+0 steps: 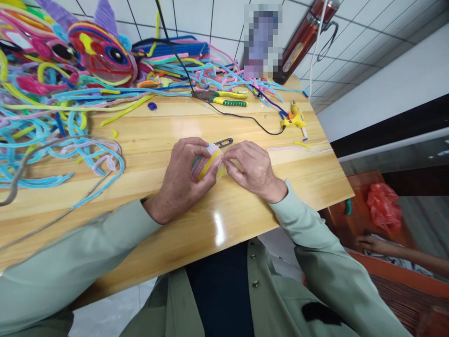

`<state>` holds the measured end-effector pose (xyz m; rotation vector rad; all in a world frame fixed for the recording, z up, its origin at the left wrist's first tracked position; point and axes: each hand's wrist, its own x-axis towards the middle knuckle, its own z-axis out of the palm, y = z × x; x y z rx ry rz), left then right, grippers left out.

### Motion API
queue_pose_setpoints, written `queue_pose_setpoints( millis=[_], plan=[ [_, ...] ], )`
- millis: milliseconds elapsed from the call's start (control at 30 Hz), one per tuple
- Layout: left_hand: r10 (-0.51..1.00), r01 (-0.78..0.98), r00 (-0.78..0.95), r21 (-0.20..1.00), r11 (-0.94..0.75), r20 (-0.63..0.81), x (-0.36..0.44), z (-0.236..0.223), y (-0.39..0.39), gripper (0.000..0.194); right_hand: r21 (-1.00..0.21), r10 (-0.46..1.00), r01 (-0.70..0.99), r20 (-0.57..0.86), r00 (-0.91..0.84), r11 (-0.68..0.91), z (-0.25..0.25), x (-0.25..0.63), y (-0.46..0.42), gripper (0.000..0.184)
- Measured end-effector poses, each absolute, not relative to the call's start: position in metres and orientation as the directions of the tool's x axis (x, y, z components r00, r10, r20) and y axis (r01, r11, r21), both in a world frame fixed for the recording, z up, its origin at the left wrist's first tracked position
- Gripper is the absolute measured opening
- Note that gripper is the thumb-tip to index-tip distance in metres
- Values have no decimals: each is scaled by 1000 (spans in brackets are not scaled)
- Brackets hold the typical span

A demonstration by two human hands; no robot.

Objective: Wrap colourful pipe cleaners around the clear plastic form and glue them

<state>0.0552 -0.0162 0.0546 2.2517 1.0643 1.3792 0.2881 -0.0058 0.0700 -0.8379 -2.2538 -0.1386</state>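
The left hand [185, 177] grips a small, pale-pink, yellow-striped fuzzy piece [209, 164]; the right hand [253, 169] pinches its edge.

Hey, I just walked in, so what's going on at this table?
Someone in a pale green jacket is working with both hands at a glossy light-wood table. The left hand holds a small striped pastel piece with a yellow band, while the right hand's fingertips are at its right edge. A heap of fuzzy blue, pink and yellow strips fills the table's left and back. Pliers with yellow-and-green handles and a small yellow glue gun lie beyond the hands.
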Motion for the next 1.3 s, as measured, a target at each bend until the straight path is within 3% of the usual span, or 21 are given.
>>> queue_pose_setpoints(
  millis=[267, 467, 667, 867, 1133, 1300],
  plan=[
    [716, 428, 246, 590, -685, 653, 57, 55, -18, 20, -67, 477, 621, 706, -524, 781, 76, 284, -8, 10],
    [727, 401, 200, 622, -673, 657, 57, 51, -18, 23, -179, 536, 606, 694, -480, 775, 70, 281, -15, 13],
    [747, 439, 201, 624, -647, 633, 47, 45, -12, 37, -383, 650, 558, 629, -426, 736, 56, 276, -30, 40],
    [816, 447, 243, 686, -575, 525, 45, 49, -7, 30, -460, 718, 562, 548, -429, 688, 51, 273, -32, 70],
    [758, 420, 157, 652, -631, 633, 54, 49, -10, 25, -344, 630, 566, 632, -451, 749, 53, 274, -29, 67],
    [769, 447, 164, 648, -617, 618, 53, 49, -9, 25, -281, 594, 579, 656, -467, 765, 53, 273, -28, 60]
  ],
)
